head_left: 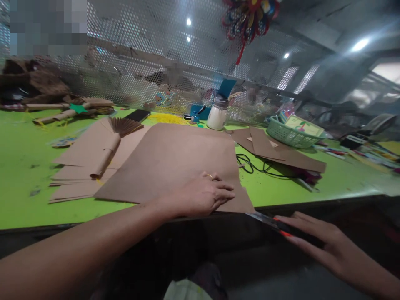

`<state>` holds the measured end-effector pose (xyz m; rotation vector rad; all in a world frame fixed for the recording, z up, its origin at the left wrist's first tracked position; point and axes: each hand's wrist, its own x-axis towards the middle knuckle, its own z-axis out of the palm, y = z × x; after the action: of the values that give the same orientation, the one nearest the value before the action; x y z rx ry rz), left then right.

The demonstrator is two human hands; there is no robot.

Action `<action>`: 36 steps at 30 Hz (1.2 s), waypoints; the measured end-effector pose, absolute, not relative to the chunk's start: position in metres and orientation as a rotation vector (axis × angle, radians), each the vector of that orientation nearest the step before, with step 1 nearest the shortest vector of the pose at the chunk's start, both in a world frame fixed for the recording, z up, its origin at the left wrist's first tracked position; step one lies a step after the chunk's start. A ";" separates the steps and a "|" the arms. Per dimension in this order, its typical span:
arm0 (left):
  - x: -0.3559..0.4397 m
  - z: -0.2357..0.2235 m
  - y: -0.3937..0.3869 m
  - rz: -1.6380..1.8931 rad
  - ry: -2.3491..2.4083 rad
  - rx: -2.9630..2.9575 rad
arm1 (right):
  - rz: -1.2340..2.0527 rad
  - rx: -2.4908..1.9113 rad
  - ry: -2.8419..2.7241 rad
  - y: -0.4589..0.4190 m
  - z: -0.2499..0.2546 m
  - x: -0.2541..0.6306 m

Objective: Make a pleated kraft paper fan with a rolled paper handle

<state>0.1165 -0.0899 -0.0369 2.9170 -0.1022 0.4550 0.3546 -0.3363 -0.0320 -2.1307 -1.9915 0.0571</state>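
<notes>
A large sheet of brown paper [175, 162] lies on the green table [25, 166]. My left hand [200, 193] rests flat on the sheet's near right corner, fingers stretched out, a ring on one finger. My right hand [315, 239] is below the table's front edge, its fingers closed round scissors [268, 221] with orange-and-black handles; the blades point left toward the sheet's corner.
More brown sheets [78, 166], a paper roll [104, 160] and a pleated fan [125, 125] lie to the left. A white jar [217, 114], a green basket [289, 133], a black cable [253, 164] and more brown paper [278, 150] are at the right. A perforated metal screen [140, 62] stands behind.
</notes>
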 end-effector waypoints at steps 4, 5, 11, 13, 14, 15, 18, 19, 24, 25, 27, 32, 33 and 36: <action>0.117 -0.036 -0.090 0.429 -0.099 2.929 | 0.019 -2.163 -1.976 -0.341 -0.039 0.349; 0.117 -0.035 -0.091 0.424 -0.100 2.932 | 0.006 -2.156 -1.968 -0.340 -0.041 0.346; 0.117 -0.035 -0.091 0.408 -0.091 2.943 | 0.038 -2.072 -1.943 -0.331 -0.040 0.332; 0.117 -0.036 -0.091 0.427 -0.094 2.938 | 0.067 -2.078 -1.945 -0.326 -0.038 0.331; 0.118 -0.037 -0.091 0.437 -0.097 2.933 | 0.080 -2.084 -1.950 -0.324 -0.037 0.330; 0.118 -0.037 -0.091 0.446 -0.099 2.928 | 0.095 -2.094 -1.959 -0.322 -0.036 0.329; 0.118 -0.037 -0.091 0.461 -0.097 2.914 | 0.130 -2.118 -1.986 -0.316 -0.033 0.327; 0.118 -0.037 -0.091 0.462 -0.096 2.913 | 0.140 -2.120 -1.993 -0.315 -0.032 0.326; 0.116 -0.036 -0.090 0.467 -0.109 2.920 | 0.123 -2.139 -1.972 -0.322 -0.034 0.328; 0.116 -0.037 -0.090 0.479 -0.112 2.917 | 0.112 -2.143 -1.962 -0.324 -0.035 0.330; 0.117 -0.037 -0.089 0.500 -0.115 2.911 | 0.103 -2.143 -1.954 -0.329 -0.036 0.333; 0.119 -0.039 -0.087 0.490 -0.135 2.897 | 0.150 -2.154 -1.961 -0.324 -0.035 0.331; 0.120 -0.039 -0.087 0.488 -0.139 2.892 | 0.170 -2.156 -1.968 -0.321 -0.034 0.329; 0.120 -0.040 -0.086 0.478 -0.145 2.887 | 0.243 -2.164 -1.996 -0.311 -0.032 0.321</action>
<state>0.1200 -0.0857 -0.0396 2.8867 -0.1446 0.4779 0.3213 -0.3113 -0.0317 -2.1641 -1.9955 0.2431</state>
